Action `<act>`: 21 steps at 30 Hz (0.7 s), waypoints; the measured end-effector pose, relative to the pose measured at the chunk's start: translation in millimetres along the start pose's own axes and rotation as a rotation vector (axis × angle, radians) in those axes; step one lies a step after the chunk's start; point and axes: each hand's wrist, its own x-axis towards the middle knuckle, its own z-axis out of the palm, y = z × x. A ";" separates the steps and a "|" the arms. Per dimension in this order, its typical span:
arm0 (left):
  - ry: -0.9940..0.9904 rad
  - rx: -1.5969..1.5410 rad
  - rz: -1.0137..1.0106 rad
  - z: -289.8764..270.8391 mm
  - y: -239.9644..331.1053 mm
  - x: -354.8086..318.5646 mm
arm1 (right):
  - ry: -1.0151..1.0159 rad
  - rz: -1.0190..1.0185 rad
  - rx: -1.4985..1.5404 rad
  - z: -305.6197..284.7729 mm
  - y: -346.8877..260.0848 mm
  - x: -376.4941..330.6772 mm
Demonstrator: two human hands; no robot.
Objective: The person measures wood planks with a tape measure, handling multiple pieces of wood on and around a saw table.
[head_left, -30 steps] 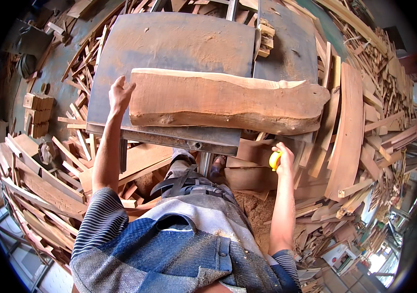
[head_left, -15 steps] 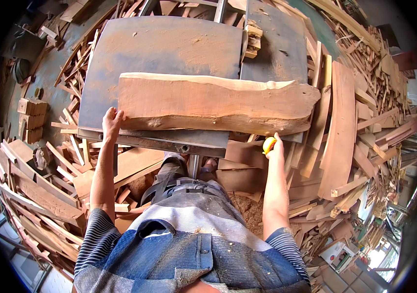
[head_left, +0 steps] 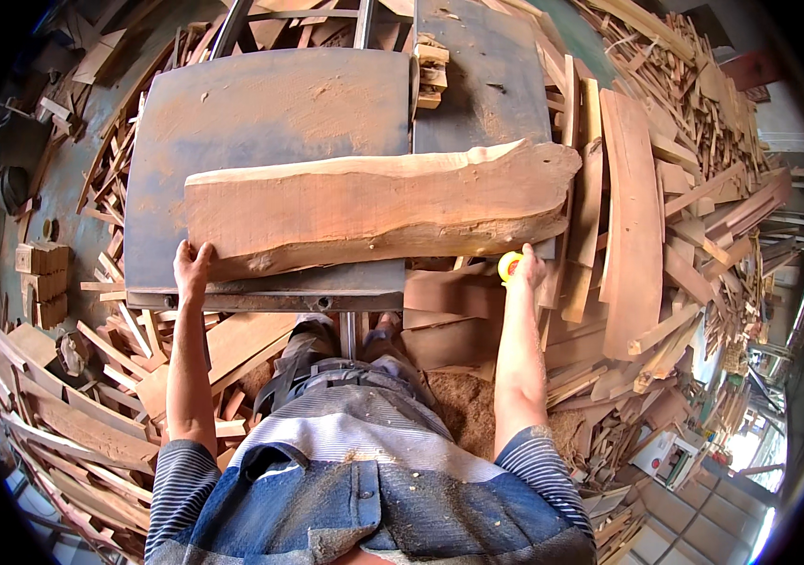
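A long, thick wood slab (head_left: pixel 355 209) with wavy natural edges lies across the dusty metal machine table (head_left: pixel 270 108). Its right end reaches past the table's right-hand section. My left hand (head_left: pixel 193 268) grips the slab's near left corner, thumb and fingers closed on the edge. At the near edge toward the right end is my right hand (head_left: pixel 532 269), closed around a small round yellow tape measure (head_left: pixel 509 267) with a reddish middle. That hand is at the slab's edge; whether its fingers also press on the wood cannot be made out.
Short wood blocks (head_left: pixel 431 73) sit at the table's dividing line. Long boards (head_left: pixel 630 221) lean close on the right, with a heap of offcuts (head_left: pixel 684 85) beyond. More planks (head_left: pixel 82 405) are piled at the left. Sawdust (head_left: pixel 466 410) covers the floor by my feet.
The view has shifted and turned, so table, slab and hands appear farther left and the slab's right end tilts up in the picture. Both hands keep their holds.
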 end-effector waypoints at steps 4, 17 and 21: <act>-0.010 -0.019 0.054 -0.2 -16.6 2.2 | -0.114 -0.248 -0.473 -16.4 -23.0 72.4; 0.038 -0.032 0.029 11.0 2.1 -4.4 | -0.291 -0.413 -0.631 6.4 -105.2 160.7; 0.074 0.018 0.014 10.2 2.1 -10.3 | -0.495 -0.248 -0.752 16.6 -128.1 157.4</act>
